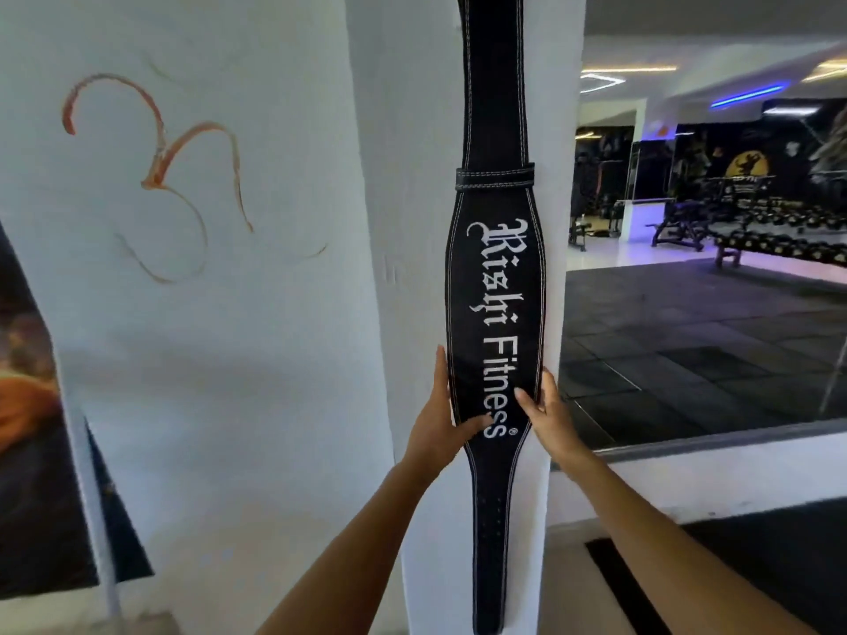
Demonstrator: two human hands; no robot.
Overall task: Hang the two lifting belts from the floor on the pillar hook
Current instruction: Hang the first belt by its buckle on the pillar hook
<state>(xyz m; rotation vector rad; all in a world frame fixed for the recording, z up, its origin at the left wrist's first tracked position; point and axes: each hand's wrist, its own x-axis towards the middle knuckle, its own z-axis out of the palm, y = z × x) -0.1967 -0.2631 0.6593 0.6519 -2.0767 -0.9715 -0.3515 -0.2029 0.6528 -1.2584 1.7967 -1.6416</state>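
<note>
A black lifting belt (497, 286) with white stitching and white lettering hangs straight down the front of a white pillar (412, 222). Its top runs out of the frame, so the hook is hidden. My left hand (442, 419) grips the belt's left edge at the wide padded part, thumb across the front. My right hand (547, 414) grips the right edge at the same height. The belt's narrow holed tail (492, 543) dangles below my hands. Only one belt shows clearly; I cannot tell whether a second one hangs behind it.
Left of the pillar is a white wall with an orange painted symbol (156, 176) and a dark poster (32, 428). To the right, a large mirror (710, 268) reflects dark floor mats, benches and dumbbell racks. A dark mat (756, 566) lies on the floor at lower right.
</note>
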